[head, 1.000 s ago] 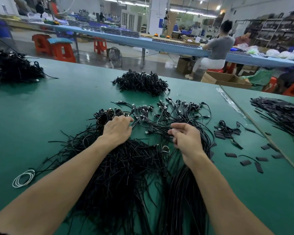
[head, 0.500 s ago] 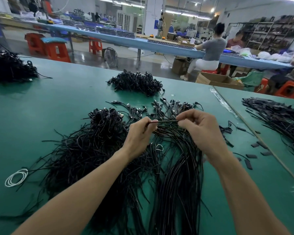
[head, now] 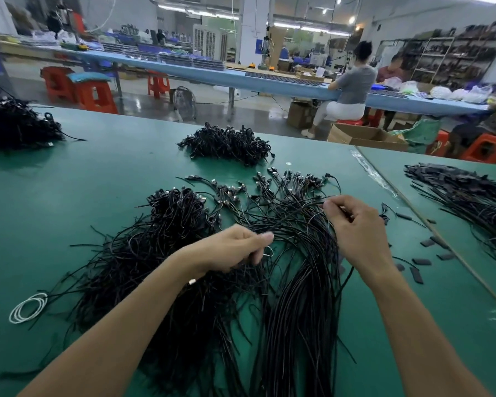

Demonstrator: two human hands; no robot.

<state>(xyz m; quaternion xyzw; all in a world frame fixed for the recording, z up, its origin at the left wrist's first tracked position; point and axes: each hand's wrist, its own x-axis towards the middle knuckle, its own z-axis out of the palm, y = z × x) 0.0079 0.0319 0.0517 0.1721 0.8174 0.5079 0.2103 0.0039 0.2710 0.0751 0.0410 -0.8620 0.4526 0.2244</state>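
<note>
A big spread of thin black cables point(head: 295, 282) with small plug ends lies on the green table point(head: 112, 179) in front of me. One black cable point(head: 295, 216) is stretched between my two hands above the spread. My left hand point(head: 232, 249) pinches its near end between thumb and curled fingers. My right hand point(head: 355, 227) pinches the far end, fingers curled, close to the plug ends. A tangled heap of black cables point(head: 178, 207) sits left of the spread.
Another bundled cable heap point(head: 226, 144) lies farther back, one more heap point(head: 15, 124) at far left. A white wire coil point(head: 27, 308) lies near the left. Small black sleeves point(head: 415, 262) are scattered right. A pile of black pieces point(head: 464, 193) covers the adjoining table. People sit at a blue bench behind.
Both hands rose from the pile and took one cable between them; since half a second ago they have pulled farther apart, the left toward me, the right to the right.
</note>
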